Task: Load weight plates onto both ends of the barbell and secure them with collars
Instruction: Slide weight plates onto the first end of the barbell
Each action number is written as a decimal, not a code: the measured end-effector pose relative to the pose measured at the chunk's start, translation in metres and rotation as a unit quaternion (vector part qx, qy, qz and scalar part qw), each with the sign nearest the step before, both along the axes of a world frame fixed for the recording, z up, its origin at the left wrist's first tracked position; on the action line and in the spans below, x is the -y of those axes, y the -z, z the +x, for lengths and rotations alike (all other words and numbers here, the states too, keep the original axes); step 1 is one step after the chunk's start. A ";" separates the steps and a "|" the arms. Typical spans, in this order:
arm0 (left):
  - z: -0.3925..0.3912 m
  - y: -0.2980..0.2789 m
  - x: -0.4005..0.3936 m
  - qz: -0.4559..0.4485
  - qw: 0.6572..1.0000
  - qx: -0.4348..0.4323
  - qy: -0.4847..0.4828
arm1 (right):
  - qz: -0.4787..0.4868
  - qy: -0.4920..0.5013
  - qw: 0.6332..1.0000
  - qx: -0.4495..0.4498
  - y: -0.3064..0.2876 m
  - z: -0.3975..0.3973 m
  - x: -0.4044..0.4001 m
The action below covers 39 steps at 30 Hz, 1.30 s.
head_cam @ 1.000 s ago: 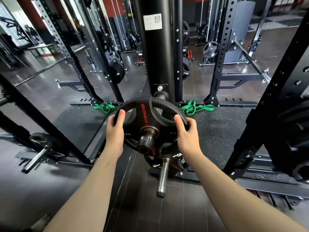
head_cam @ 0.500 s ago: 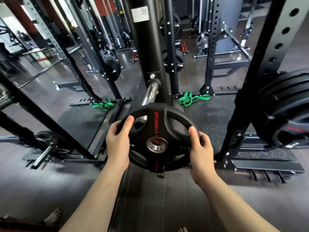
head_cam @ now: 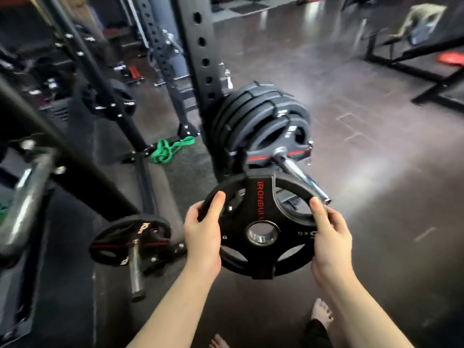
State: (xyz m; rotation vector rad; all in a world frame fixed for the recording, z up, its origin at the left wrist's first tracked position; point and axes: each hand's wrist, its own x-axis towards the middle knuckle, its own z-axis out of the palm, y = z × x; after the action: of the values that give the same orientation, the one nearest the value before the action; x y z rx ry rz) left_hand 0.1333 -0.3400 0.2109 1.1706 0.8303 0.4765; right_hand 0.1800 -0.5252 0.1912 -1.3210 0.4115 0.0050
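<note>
I hold a black weight plate (head_cam: 261, 207) with red lettering and a steel-ringed centre hole upright in front of me. My left hand (head_cam: 203, 234) grips its left rim, thumb over the front. My right hand (head_cam: 331, 237) grips its right rim. The plate hangs free in the air, on no bar. Just behind it a steel storage peg (head_cam: 301, 177) juts from the rack post, carrying a stack of larger black plates (head_cam: 261, 121). At the far left a blurred steel barbell sleeve (head_cam: 27, 197) enters the view.
A black perforated rack upright (head_cam: 200, 59) stands behind the stack. A low peg (head_cam: 135, 267) at lower left holds a small black plate (head_cam: 130, 239). A green resistance band (head_cam: 170, 148) lies on the mat. Bare feet (head_cam: 322, 312) show below my arms. Dark floor spreads to the right.
The plate has come off the barbell sleeve and now hangs in both hands. The view has swung right, bringing the plate stack and its peg in front of me.
</note>
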 end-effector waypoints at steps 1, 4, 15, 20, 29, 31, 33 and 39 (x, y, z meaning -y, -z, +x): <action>0.014 0.003 0.014 0.000 1.000 -0.005 0.013 | 0.000 0.020 1.000 0.000 0.003 0.009 0.014; 0.053 0.013 0.052 0.006 0.999 -0.013 0.048 | 0.003 0.061 0.998 -0.002 0.017 0.038 0.053; 0.133 0.043 0.132 0.054 0.993 -0.060 0.085 | 0.037 0.091 0.995 -0.031 0.073 0.119 0.128; 0.134 0.047 0.139 0.114 0.990 -0.056 0.056 | 0.046 0.067 0.996 -0.040 0.101 0.128 0.121; 0.107 0.073 0.173 0.396 0.918 -0.012 0.011 | 0.107 -0.054 0.992 -0.048 0.144 0.153 0.114; 0.105 0.076 0.179 0.465 0.885 -0.015 0.030 | 0.150 -0.101 0.979 -0.093 0.148 0.166 0.104; 0.118 0.074 0.175 0.488 0.872 -0.014 0.032 | 0.178 -0.118 0.968 -0.130 0.149 0.180 0.091; 0.175 0.067 0.134 0.528 0.847 -0.060 -0.001 | 0.174 -0.171 0.959 -0.143 0.146 0.217 0.064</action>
State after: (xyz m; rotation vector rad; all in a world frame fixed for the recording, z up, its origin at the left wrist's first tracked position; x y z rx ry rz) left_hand 0.3082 -0.4741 0.1441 2.2330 0.6570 0.9245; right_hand 0.3966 -0.5893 0.0455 -1.0277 0.4003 0.5410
